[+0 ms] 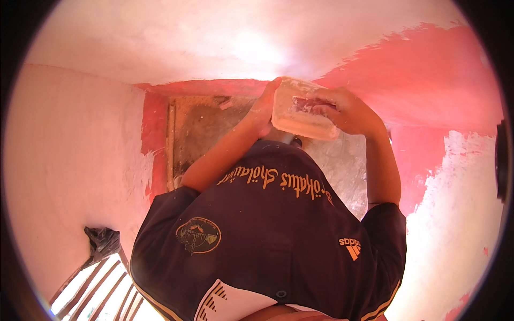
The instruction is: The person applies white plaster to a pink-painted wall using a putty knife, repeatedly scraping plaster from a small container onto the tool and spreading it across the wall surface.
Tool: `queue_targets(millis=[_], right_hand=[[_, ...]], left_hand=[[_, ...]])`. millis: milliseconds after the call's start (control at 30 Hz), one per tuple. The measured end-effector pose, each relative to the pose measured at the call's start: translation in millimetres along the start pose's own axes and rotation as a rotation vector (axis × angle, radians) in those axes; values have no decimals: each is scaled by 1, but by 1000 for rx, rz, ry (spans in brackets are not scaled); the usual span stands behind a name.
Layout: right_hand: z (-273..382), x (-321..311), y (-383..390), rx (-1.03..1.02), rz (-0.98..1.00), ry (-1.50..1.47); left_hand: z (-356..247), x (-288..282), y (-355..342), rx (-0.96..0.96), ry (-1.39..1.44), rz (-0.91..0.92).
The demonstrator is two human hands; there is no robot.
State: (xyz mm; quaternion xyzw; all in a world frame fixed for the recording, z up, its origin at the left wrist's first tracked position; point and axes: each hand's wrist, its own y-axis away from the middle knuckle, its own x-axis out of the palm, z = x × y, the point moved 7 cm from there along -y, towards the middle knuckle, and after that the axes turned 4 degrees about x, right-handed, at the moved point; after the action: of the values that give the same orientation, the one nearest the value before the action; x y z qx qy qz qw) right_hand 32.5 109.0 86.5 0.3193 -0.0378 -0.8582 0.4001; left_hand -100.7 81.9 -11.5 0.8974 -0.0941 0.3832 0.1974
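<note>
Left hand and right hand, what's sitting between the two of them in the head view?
In the head view, a pale box-shaped container lies between them: the left hand grips its left side, and the right hand reaches over it from the right.

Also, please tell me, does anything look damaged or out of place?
Two things: crumpled dark material bunched at a corner of the barred opening, lower left, perhaps misplaced; and pink paint ending raggedly, which looks uneven.
</note>
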Motion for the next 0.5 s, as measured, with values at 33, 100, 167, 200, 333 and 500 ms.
queue_targets(millis=[33,100,167,200,333,500], right_hand=[[-2,-1,-1,-3,-3,6],[-8,0,-3,19,27,4],[-6,-2,-2,-3,35,-72],[-4,-3,-1,-19,45,-152],[-19,-15,1,21,21,-154],[-29,-43,11,7,-66,-380]], left_hand=[[3,-3,-3,-9,32,5],[9,-7,-7,-12,63,14],[15,-7,-8,-59,92,22],[16,-7,-8,-52,90,24],[13,0,-9,-4,-25,56],[10,17,-7,-2,-100,60]])
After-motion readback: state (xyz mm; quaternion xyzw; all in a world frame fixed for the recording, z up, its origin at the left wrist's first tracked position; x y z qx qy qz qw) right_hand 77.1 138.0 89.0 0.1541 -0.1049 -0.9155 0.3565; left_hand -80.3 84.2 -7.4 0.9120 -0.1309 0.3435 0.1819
